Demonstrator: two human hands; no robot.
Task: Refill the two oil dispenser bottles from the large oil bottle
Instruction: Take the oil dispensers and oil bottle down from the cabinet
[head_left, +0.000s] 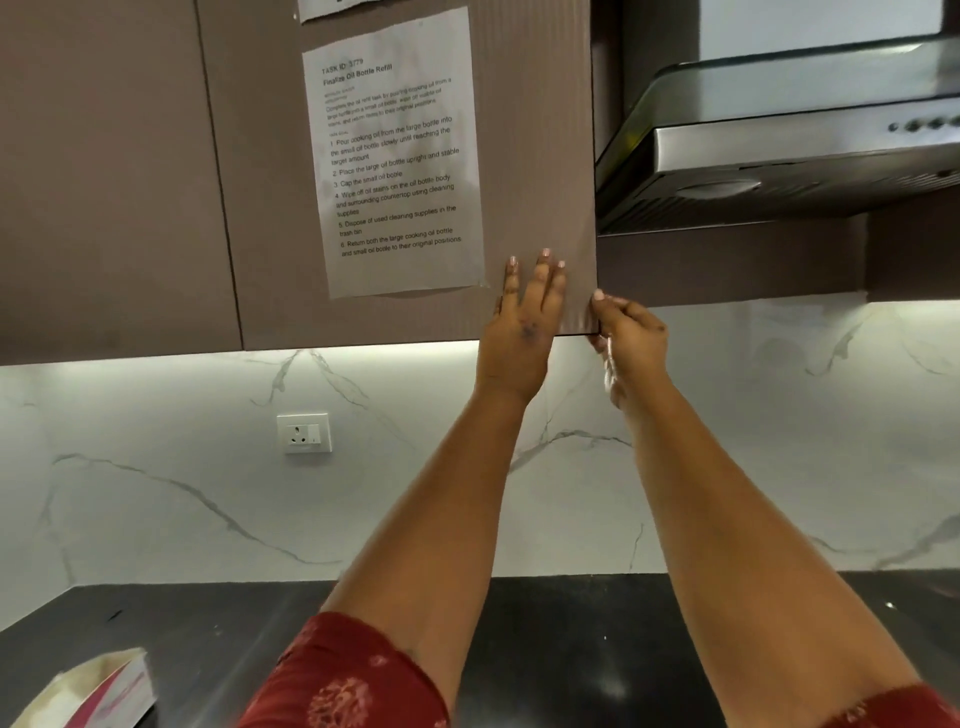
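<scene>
A closed wall cabinet door (530, 171) is pressed by the flat, straight-fingered left hand (522, 322). Its lower right corner is pinched by the right hand (626, 332); no contents can be seen.

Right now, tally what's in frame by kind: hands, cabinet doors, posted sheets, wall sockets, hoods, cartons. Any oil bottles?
Hands: 2, left hand and right hand
Cabinet doors: 2
Posted sheets: 2
Wall sockets: 1
Range hoods: 1
Cartons: 1
Oil bottles: 0
Total: 9

The left hand (519, 322) lies flat on the cabinet door (530, 156), a taped sheet (395, 156) just left; the right hand (626, 332) pinches its lower corner.
</scene>
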